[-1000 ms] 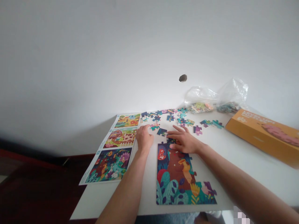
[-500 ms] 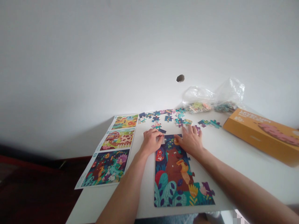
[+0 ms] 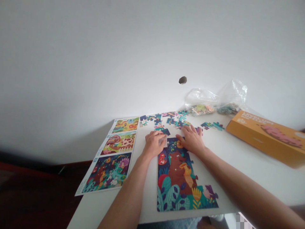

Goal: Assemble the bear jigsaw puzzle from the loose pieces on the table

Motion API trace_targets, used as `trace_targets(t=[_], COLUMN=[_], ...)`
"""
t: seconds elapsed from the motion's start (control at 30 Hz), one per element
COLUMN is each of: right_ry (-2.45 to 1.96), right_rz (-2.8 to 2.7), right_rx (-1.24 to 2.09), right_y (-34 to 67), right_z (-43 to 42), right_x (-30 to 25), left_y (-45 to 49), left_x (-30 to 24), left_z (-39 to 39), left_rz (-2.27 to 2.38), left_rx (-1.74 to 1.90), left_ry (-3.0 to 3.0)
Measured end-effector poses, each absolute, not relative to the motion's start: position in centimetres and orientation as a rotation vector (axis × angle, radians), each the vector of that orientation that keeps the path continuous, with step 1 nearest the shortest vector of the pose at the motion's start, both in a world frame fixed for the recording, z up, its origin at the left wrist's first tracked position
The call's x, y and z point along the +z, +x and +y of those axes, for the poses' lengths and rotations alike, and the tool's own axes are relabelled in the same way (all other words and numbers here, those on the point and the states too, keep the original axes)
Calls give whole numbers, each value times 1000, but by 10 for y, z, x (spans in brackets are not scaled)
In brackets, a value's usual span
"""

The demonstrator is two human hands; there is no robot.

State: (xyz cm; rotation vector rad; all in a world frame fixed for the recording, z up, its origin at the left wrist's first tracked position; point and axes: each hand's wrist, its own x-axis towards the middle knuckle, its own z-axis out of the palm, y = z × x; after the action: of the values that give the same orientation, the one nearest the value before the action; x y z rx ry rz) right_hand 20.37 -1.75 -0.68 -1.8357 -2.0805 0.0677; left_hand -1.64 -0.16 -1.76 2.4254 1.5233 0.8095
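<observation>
Closest to me, two bare forearms (image 3: pixel 126 200) reach in across a white worktop (image 3: pixel 247 171). The left hand (image 3: pixel 153 143) lies palm down just beside the upper left corner of a partly assembled cardboard jigsaw puzzle (image 3: pixel 177 178). Its grip is curled, with the fingers close together, and the fingertips sit right by a dark teal jigsaw piece (image 3: pixel 166 131). Whether they pinch anything, I cannot tell. The right hand (image 3: pixel 192 139) rests on the puzzle's ragged upper edge, its grip spread and pinching nothing.

The puzzle lies flat on the worktop and shows a brown bear with a yellow pot among teal leaves. To its left, a long white printed sheet (image 3: pixel 108 156) carries three colourful pictures in a column. Beyond the hands, multicoloured loose puzzle pieces (image 3: pixel 166 119) lie scattered, and off to the right sits a short joined run of teal and purple pieces (image 3: pixel 213 126).

Farther back, two clear plastic bags (image 3: pixel 200 100) of puzzle pieces slump near the wall, beside a flat orange cardboard box (image 3: pixel 264 138) at the worktop's right side. Behind everything rises a white wall (image 3: pixel 152 47) with one dark spot (image 3: pixel 182 80).
</observation>
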Motion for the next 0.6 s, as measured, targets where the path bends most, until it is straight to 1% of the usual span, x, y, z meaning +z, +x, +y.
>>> trace_targets(t=[0.2,0.3,0.4,0.47,0.6], right_ry=[-1914,-2117,-2295,-2296,-2124], right_rz=[-1989,-1779,-1663,-1703,-1840], right_rx=[-22,-113,-75,-36,37], right_y=[208,216,225,228,227], right_z=[-16,-13,-10,-9,-7], right_x=[-4,-7,-11,-14,-14], left_y=[-17,-17,-17,-16,-15], left_x=[-19,-20,-19,-18,-16], left_z=[-1,-1,-1,-2,-3], left_rz=[1518,1519,1503,1492,1493], left_rx=[833,844,848,846,846], left_ry=[2413,2398,2384,2379,2366])
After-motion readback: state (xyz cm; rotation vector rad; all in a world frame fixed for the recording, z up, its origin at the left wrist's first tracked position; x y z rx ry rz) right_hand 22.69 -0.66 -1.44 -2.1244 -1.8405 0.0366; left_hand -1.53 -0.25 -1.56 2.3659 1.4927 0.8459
